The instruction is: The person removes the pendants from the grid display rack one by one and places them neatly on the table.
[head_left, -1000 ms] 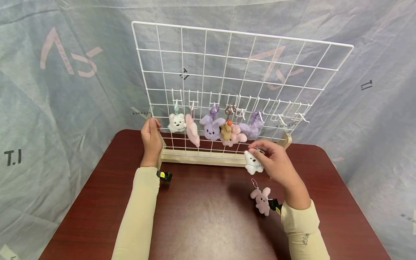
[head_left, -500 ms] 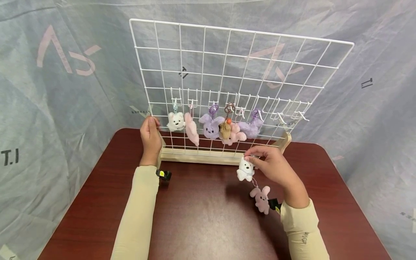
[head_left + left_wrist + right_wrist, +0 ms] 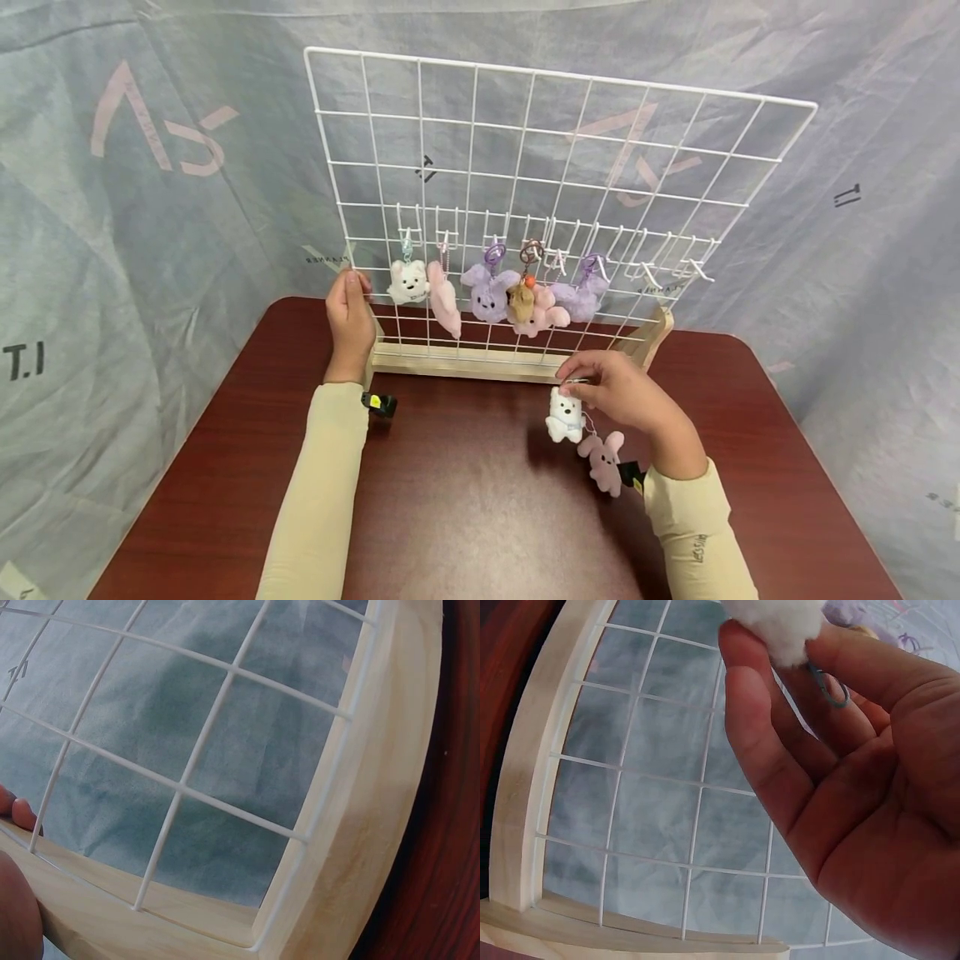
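Note:
My right hand (image 3: 618, 400) pinches a white plush bear keychain (image 3: 566, 417) by its top, just over the table in front of the rack. In the right wrist view, thumb and fingers meet on the white fur (image 3: 776, 626), with a blue-green clasp (image 3: 829, 686) hanging beside them. A pink plush bunny keychain (image 3: 603, 462) lies on the table below that wrist. My left hand (image 3: 350, 321) grips the left edge of the white wire grid rack (image 3: 517, 175); the left wrist view shows its fingertips around the wooden frame (image 3: 112, 919).
On the rack's hooks hang a white bear (image 3: 408, 283), a pink plush (image 3: 444, 302), a purple bunny (image 3: 491, 293), a small brown plush (image 3: 521, 304) and other plush keychains. Two hooks (image 3: 693, 268) at the right hold nothing. Grey cloth (image 3: 150, 292) surrounds the dark red table (image 3: 450, 500).
The right hand has lowered the white bear and brought it left, away from the rack, near the pink bunny on the table. The left hand has stayed on the rack's edge.

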Demonstrator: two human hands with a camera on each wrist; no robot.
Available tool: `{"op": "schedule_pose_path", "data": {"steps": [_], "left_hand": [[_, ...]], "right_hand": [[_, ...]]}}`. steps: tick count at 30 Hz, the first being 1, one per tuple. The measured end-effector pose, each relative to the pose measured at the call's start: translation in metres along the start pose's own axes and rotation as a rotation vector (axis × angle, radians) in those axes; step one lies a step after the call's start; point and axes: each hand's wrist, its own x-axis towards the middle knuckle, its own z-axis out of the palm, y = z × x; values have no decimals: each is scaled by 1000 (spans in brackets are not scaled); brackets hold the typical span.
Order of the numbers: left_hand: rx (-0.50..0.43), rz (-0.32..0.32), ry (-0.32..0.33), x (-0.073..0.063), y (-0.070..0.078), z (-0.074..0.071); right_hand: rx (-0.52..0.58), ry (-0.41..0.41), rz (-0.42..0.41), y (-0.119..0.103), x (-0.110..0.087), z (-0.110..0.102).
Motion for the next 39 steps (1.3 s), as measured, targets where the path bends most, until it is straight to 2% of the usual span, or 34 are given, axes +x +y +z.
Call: {"op": "schedule_pose_path", "data": {"steps": [7,13,21,31,39], "left_hand": [[-15,-11,7,0,1,2],[-10,-19,14,-1,1,2],[-6,-29,12,-1,2,2],[6,-9,4,0,1,2],[-9,-22,18,0,2,2]], "right_hand": [[55,-76,53,3,-1,0],[23,-179,42,7,-1,1],[26,-310,83,15,0,8],[-3,-360,107,20,2,15],[-27,-398,118,28,5,22]]}}
